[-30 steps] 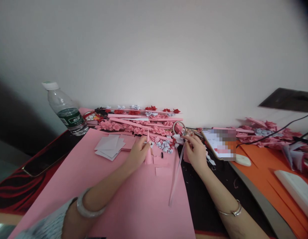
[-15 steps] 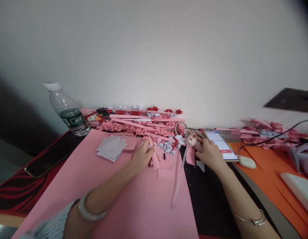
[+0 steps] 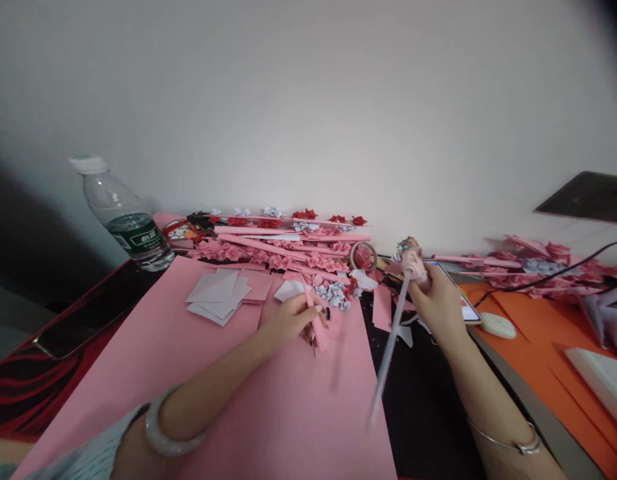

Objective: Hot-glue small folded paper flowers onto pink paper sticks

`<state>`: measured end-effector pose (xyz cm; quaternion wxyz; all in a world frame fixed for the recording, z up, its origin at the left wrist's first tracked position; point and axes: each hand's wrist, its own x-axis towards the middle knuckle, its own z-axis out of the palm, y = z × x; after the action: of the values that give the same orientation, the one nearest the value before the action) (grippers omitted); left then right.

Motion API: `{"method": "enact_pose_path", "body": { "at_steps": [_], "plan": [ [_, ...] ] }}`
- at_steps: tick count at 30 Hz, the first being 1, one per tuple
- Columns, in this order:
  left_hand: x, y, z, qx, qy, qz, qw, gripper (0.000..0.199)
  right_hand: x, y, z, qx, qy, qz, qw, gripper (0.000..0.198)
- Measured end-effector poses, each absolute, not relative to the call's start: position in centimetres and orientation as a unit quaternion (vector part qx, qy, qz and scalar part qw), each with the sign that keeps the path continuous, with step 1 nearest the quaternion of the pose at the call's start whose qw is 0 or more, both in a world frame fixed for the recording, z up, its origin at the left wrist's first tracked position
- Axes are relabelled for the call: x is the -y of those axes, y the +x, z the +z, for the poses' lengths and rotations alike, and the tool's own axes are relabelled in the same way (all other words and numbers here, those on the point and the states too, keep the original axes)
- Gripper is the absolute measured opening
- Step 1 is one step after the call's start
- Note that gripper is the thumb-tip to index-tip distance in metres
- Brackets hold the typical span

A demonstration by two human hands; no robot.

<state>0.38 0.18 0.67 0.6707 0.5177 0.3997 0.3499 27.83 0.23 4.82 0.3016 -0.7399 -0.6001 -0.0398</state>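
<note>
My left hand (image 3: 291, 320) pinches a folded strip of pink paper (image 3: 315, 327) over the large pink sheet (image 3: 228, 393). To the right, my right hand (image 3: 441, 297) is closed around a small pink glue gun (image 3: 413, 263) with decorations on top. A long translucent glue stick (image 3: 388, 357) runs out of its back, slanting down toward me. Just beyond my left hand lie small white and red paper flowers (image 3: 333, 293). A small black piece (image 3: 327, 313) is close to the pinched paper.
White paper squares (image 3: 216, 297) lie at the left. Behind are rows of pink paper flowers (image 3: 258, 253) and a roll of tape (image 3: 363, 256). A water bottle (image 3: 131, 223) stands back left, a dark phone (image 3: 83, 323) before it. A lit phone (image 3: 469, 310) and white mouse (image 3: 497, 325) sit right.
My right hand has lifted the glue gun off the table, the glue stick swinging right with it. My left hand has shifted slightly right and nearer, still pinching the pink paper, which now tilts differently.
</note>
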Motion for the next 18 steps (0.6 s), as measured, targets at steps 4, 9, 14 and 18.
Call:
{"method": "enact_pose_path", "body": {
  "at_steps": [4,9,14,18],
  "plan": [
    [-0.1,0.4,1.0,-0.405,0.495,0.355,0.681,0.017,0.4,27.0,6.5,0.616,-0.709,0.044,0.34,0.035],
    [-0.2,0.4,1.0,-0.417,0.46,0.379,0.686,0.015,1.4,26.7,6.2,0.641,-0.683,0.133,0.322,0.029],
    [-0.2,0.6,0.8,-0.423,0.446,0.389,0.686,0.016,2.7,28.1,3.9,0.614,-0.647,0.293,0.345,0.035],
    [-0.2,0.3,1.3,-0.431,0.442,0.422,0.664,0.023,3.5,28.7,3.8,0.605,-0.584,0.431,0.328,0.04]
  ]
}}
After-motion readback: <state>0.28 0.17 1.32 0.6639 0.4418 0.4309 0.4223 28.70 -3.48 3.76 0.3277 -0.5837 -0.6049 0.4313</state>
